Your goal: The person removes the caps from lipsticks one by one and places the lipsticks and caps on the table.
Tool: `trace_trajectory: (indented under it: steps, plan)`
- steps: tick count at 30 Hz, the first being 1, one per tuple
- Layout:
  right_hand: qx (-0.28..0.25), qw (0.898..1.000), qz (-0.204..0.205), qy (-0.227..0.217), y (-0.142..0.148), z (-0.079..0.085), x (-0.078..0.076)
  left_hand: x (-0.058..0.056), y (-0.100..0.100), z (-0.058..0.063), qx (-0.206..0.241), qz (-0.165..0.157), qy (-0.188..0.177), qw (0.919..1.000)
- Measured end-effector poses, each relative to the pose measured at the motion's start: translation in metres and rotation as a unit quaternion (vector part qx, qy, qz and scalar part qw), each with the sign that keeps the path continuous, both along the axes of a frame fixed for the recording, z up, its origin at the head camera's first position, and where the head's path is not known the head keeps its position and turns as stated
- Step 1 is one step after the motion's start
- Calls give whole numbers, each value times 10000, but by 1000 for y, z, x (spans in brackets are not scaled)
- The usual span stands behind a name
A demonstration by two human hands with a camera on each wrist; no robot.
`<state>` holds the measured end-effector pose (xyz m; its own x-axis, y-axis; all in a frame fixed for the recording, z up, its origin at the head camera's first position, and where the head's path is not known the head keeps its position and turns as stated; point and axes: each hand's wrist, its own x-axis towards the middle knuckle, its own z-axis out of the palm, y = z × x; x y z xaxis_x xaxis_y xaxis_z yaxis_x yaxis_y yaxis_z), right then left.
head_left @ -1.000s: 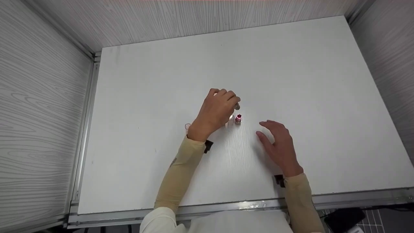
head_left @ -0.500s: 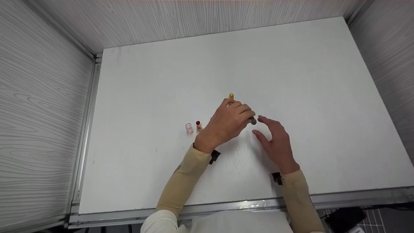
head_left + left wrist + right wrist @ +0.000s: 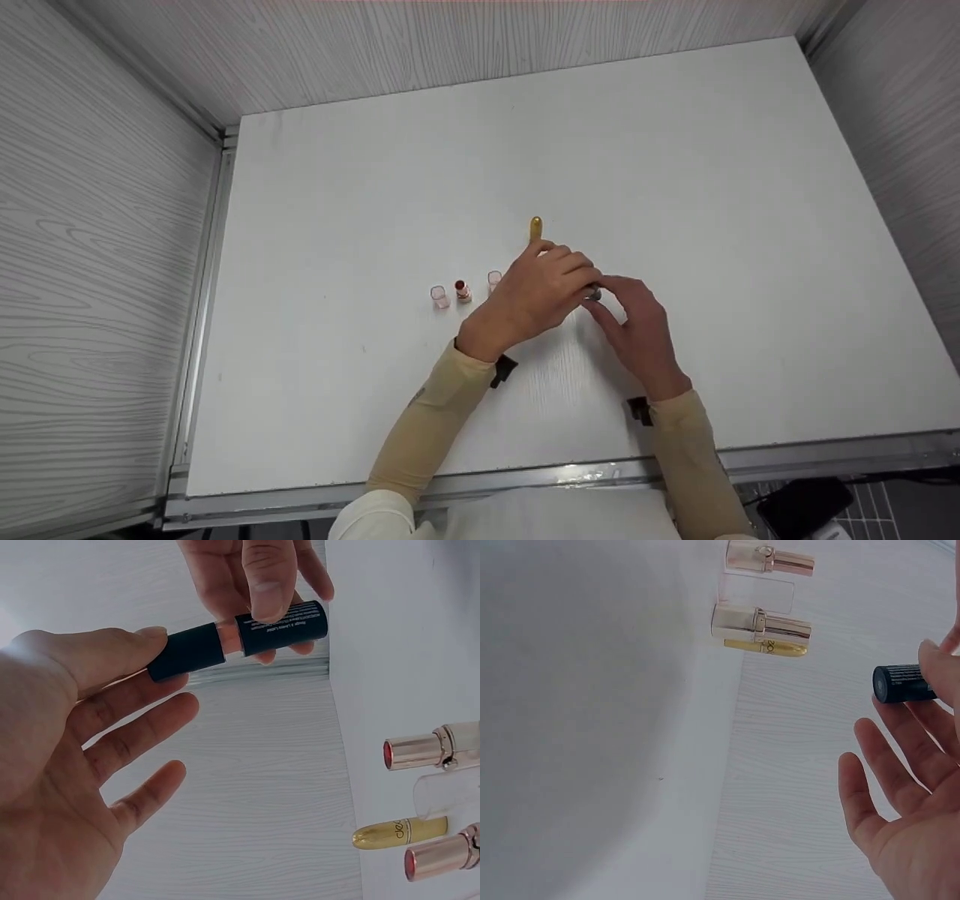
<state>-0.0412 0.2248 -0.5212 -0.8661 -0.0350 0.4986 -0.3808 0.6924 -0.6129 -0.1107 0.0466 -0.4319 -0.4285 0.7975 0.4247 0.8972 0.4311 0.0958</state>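
A dark lipstick tube (image 3: 281, 628) with a pinkish band at its middle is held between both hands. In the left wrist view, my left hand (image 3: 60, 742) pinches one dark end between thumb and index finger, its other fingers spread. My right hand (image 3: 641, 330) pinches the other end, which bears small white print. In the head view the tube lies mostly hidden behind the fingers of my left hand (image 3: 536, 292). Beside that hand stands a red-tipped lipstick (image 3: 463, 292). A second lipstick (image 3: 439, 857) shows in the left wrist view but is hidden in the head view.
Left of the red-tipped lipstick stands a clear cap (image 3: 440, 298). Another clear cap (image 3: 494, 280) is partly covered by the left hand. Beyond the hand is a gold tube (image 3: 535, 228). Pale wood-grain walls edge the white table (image 3: 337, 187).
My left hand has moved right and toward me with the dark tube, uncovering the gold tube, a lipstick and a clear cap. The right hand has shifted slightly left and now grips the tube's end.
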Motion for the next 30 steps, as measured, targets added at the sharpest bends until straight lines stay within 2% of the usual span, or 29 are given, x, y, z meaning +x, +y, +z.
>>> trace_trajectory:
  steps: [5, 13, 19, 22, 30]
  plan:
    - [-90, 9999, 72, 83, 1, 0, 0, 1, 0, 1, 29, -78, -113, 9999]
    - [-98, 9998, 146, -84, 1, -1, 2, 4, -2, -3, -602, 37, -417, 9973]
    - [9, 9998, 107, -176, 0, 0, 4, 4, -2, -7, -857, 105, -433, 9953]
    - [-21, 9998, 126, -151, 1, 0, 4, 3, -3, -6, -879, 36, -439, 9952]
    - [-55, 9994, 330, -66, 4, 5, 4, 0, -7, -4, -889, -224, -915, 9916]
